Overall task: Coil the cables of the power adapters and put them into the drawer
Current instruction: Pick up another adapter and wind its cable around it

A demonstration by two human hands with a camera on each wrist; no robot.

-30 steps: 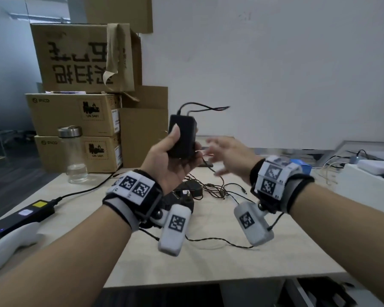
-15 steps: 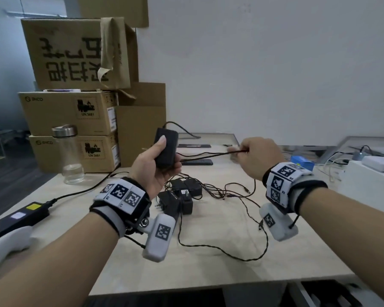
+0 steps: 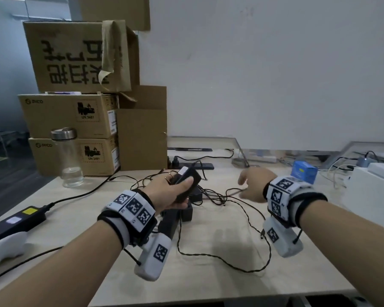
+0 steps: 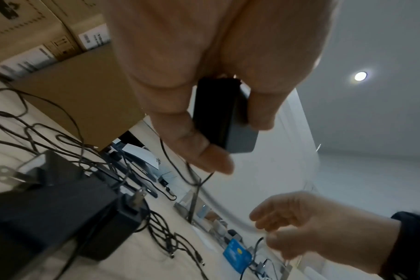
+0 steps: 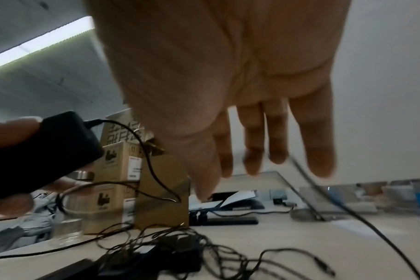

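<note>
My left hand [image 3: 179, 179] grips a black power adapter [image 3: 187, 179] a little above the table, thumb on one face and fingers curled round the other [image 4: 223, 117]. Its thin cable leaves the far end [image 5: 132, 136] and drops into a tangle of black cables [image 3: 211, 196]. Under and in front of that hand lie more black adapters [image 3: 180, 216], some with their plug prongs up. My right hand [image 3: 248, 182] hovers to the right of the tangle with straight, spread fingers [image 5: 264, 161] and holds nothing. One cable loops toward the front edge [image 3: 248, 267].
Stacked cardboard boxes [image 3: 75, 116] and a glass bottle [image 3: 69, 158] stand at the back left. A black power brick [image 3: 16, 222] and a white device [image 3: 2, 247] lie at the left edge. A power strip [image 3: 193, 166], a blue box [image 3: 304, 172] and white boxes [image 3: 372, 191] line the back and right.
My left hand has lowered the adapter toward the table. My right hand has let go of the cable it was pulling taut and has opened, dropping lower.
</note>
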